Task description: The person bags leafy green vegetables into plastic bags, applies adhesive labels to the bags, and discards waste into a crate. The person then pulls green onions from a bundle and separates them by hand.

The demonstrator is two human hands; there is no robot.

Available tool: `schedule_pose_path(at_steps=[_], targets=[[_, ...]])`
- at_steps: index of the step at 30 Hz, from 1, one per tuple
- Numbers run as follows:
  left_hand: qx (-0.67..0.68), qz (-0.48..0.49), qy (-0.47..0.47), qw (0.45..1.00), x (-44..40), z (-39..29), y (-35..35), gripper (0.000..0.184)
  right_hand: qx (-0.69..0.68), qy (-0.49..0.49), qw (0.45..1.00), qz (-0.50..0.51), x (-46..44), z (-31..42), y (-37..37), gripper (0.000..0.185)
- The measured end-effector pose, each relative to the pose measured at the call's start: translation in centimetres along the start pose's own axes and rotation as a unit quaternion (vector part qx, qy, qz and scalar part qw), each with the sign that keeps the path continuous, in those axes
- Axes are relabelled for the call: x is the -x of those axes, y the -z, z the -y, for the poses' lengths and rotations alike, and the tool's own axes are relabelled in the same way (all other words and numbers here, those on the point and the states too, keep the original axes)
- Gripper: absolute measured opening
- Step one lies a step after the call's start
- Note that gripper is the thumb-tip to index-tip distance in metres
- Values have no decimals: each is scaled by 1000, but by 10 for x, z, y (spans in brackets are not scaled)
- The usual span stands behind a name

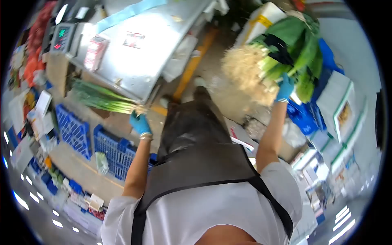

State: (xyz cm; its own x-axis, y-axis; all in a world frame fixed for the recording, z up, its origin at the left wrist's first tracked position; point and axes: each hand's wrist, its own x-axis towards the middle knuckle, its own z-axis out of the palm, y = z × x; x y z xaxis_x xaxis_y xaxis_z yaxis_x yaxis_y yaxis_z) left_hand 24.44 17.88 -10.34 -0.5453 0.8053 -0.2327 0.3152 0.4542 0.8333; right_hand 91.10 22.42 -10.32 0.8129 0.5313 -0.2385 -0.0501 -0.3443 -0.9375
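Observation:
My left hand [140, 123], in a blue glove, is closed round the root end of a bunch of green onions [107, 98], which points left beside the metal table [151, 53]. On the right, my right hand [286, 87], also gloved in blue, rests against a large bundle of leeks [300, 41] with pale, bushy roots [245, 71]. Its fingers are partly hidden among the stalks, so their grip cannot be made out. A black cloth or band lies across the leeks.
A scale [62, 37] with a lit display and a red-and-white box [96, 53] stand on the table's left part. Blue crates [116, 153] are at lower left. White foam boxes [337, 106] and blue bags [302, 118] lie at right.

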Motion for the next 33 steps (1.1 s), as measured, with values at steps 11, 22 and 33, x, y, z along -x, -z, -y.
schedule_pose_path(at_steps=[11,22,33], targets=[[84,33,319,943,-7,113,69,32,179,98,965,-163,-32,-16,5,16],[43,230,316,920,16,90,26,27,430,137,884,-119,101,22,-33,22],[-14,465,146,873,24,-6,-98,23,289,-99,948,93,67,-13,-44,34]])
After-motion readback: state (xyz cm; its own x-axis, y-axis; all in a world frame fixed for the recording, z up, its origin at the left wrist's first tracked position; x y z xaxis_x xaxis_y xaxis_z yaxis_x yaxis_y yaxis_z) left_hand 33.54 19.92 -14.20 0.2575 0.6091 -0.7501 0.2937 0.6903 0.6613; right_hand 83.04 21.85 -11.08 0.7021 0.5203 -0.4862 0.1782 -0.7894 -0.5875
